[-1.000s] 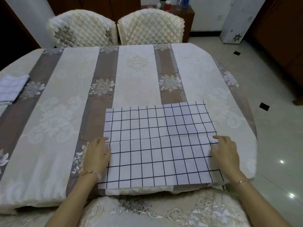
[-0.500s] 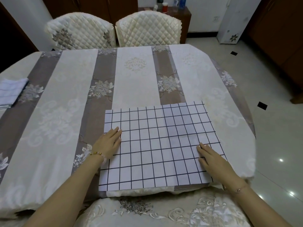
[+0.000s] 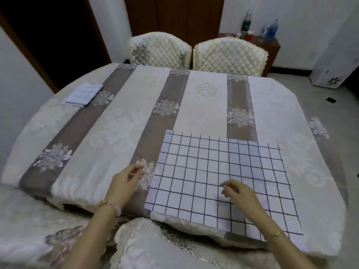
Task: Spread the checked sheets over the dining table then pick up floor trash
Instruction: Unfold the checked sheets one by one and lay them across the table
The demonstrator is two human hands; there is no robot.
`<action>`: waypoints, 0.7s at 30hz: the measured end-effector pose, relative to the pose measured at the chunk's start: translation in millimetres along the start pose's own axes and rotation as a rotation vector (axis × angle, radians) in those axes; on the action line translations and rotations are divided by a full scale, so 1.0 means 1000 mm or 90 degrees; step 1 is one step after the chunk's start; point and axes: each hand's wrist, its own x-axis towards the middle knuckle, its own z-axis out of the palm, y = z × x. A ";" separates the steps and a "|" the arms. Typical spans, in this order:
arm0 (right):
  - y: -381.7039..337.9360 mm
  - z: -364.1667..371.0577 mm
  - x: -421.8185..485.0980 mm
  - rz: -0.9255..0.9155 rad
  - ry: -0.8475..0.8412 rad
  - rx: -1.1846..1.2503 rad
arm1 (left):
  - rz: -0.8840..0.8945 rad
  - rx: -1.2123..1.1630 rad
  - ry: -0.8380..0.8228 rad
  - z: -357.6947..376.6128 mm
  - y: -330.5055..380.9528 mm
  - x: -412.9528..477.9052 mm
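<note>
**Hazards.** The white paper sheet with a dark grid (image 3: 213, 167) lies flat on the near right part of the oval dining table covered in a cream and taupe striped cloth (image 3: 101, 133). Its near edge runs along the table rim, above the cream embroidered chair back (image 3: 155, 247). Neither hand is pressing on the sheet. A brushing sleeve or a draught would probably slide it off the rim onto the floor. Fold creases are visible, so the corners may lift.

**Hand pose.**
- The left hand (image 3: 126, 181) hovers over the cloth just beside the sheet's left edge. Its fingers are loosely curled and hold nothing.
- The right hand (image 3: 240, 195) hovers above the near middle of the sheet. Its fingers are loosely curled and hold nothing. Motion blur hides whether the fingertips touch the paper.

**Work outstanding.** A folded stack of pale checked sheets (image 3: 82, 94) rests at the far left of the table, well apart from both hands. Reaching it means leaning across the table, which could drag the spread sheet. Two cream quilted chairs (image 3: 229, 55) stand beyond. No trash can be made out on the pale tiled floor (image 3: 320, 105).
</note>
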 end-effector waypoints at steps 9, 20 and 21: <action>-0.178 0.158 -0.062 -0.203 -0.270 0.062 | -0.063 -0.312 0.337 -0.097 -0.076 -0.165; -0.223 0.433 -0.219 -0.342 -0.637 -0.122 | -0.637 -0.444 0.484 -0.136 -0.339 -0.417; -0.210 0.457 -0.221 -0.314 -0.660 -0.167 | -0.691 -0.454 0.470 -0.135 -0.357 -0.437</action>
